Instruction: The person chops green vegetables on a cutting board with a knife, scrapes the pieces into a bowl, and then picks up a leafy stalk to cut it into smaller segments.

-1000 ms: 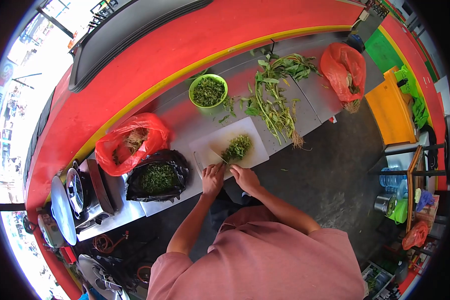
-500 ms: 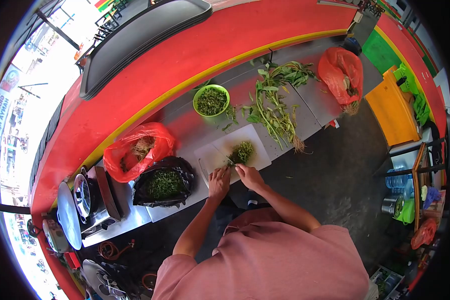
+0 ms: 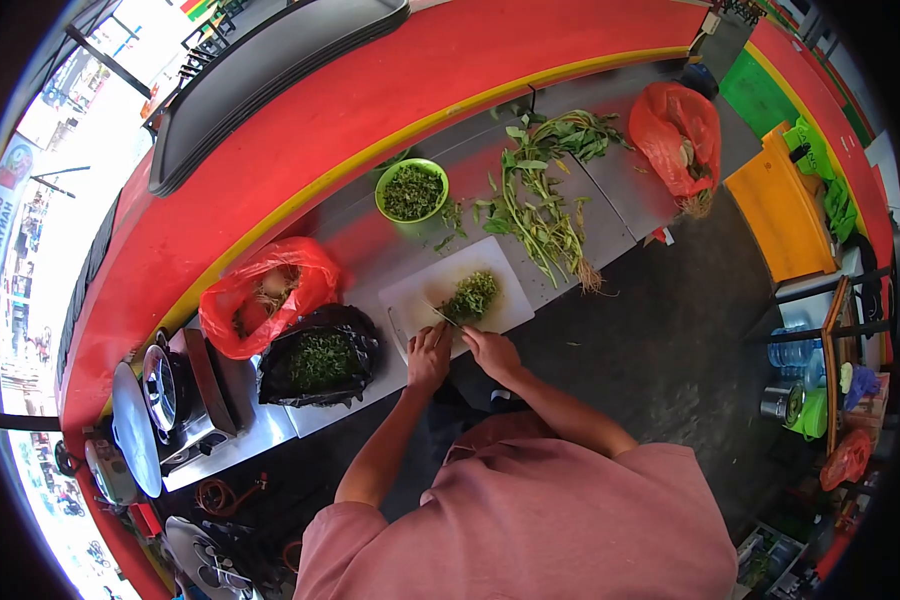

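Observation:
A white cutting board (image 3: 510,262) lies on the metal counter in front of me, with a pile of chopped greens (image 3: 470,296) on it. My right hand (image 3: 492,352) is closed around a knife's handle at the board's near edge. The thin knife blade (image 3: 440,315) points to the upper left, along the left side of the pile. My left hand (image 3: 429,358) rests at the board's near edge beside the blade, its fingers bent and close together. Whatever lies under those fingers is hidden.
Behind the board stands a green bowl (image 3: 412,192) of chopped greens. Leafy stems (image 3: 540,215) lie to the right, near a red plastic bag (image 3: 678,140). Leftward are another red bag (image 3: 310,270), a black bag of greens (image 3: 320,362) and a stove (image 3: 198,385).
Both hands and the knife have shifted slightly on the board, and the blade now lies left of the pile. The whole view has moved a little.

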The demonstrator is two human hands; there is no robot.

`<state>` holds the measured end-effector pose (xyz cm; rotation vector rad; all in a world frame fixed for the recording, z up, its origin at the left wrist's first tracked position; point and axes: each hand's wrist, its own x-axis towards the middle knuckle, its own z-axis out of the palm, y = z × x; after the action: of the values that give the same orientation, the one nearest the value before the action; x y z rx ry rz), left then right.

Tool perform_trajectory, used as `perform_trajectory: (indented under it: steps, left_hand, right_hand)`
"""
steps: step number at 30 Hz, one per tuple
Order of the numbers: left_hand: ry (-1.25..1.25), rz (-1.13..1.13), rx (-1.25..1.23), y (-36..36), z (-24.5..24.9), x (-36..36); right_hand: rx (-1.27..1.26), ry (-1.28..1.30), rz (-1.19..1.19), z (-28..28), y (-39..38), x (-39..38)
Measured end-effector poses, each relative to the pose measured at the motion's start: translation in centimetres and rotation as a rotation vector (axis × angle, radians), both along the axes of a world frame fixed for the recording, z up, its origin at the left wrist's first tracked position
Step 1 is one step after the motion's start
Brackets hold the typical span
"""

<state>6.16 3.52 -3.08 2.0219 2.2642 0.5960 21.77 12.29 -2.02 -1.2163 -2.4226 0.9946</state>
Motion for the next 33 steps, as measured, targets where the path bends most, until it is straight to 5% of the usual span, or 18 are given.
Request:
perform_trajectory:
  steps: [9,33]
  left_hand:
    - [-0.043,0.025,-0.001,-0.9,-0.3,0.6]
    - [-0.065,0.054,-0.07,-0.7,0.0,1.3]
  right_hand:
    - [-0.156,-0.039,0.054,2.6,2.1,-1.2]
    - [-0.084,0.005,0.064,2.3,0.5,-0.6]
